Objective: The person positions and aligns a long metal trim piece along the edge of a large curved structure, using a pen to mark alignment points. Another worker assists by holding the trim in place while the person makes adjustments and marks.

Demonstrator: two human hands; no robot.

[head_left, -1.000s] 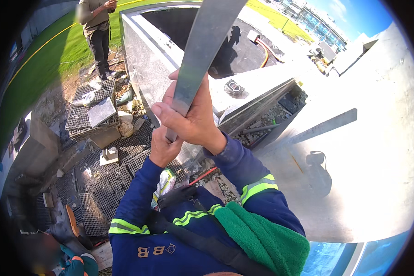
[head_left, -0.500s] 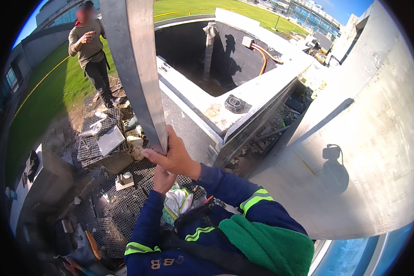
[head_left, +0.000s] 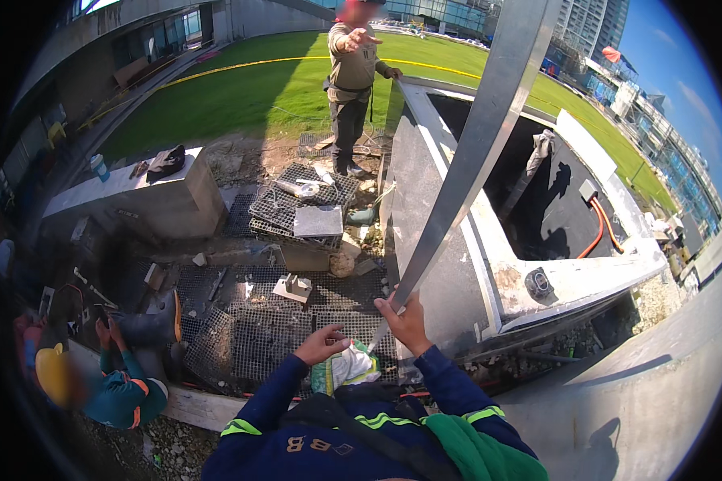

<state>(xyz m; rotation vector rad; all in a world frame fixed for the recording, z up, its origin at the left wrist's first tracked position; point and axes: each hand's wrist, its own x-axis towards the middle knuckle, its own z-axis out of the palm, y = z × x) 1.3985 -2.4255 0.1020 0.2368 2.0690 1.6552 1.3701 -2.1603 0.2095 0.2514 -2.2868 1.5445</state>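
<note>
While the long grey metal channel (head_left: 473, 152) leans up and away over the concrete pit wall (head_left: 425, 208), the right hand (head_left: 409, 322) pinches its lower end. The left hand (head_left: 321, 345) hangs just beside it, fingers loosely curled and holding nothing, above the wire mesh grating (head_left: 249, 337).

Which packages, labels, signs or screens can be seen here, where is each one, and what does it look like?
Bag: a crumpled sack-like package, white and green, on the mesh floor just below the left hand and left of the right hand, which holds the long grey metal strip.
Cup: a small blue and white container, upright on the grey block at the left.
No signs or screens show.
</note>
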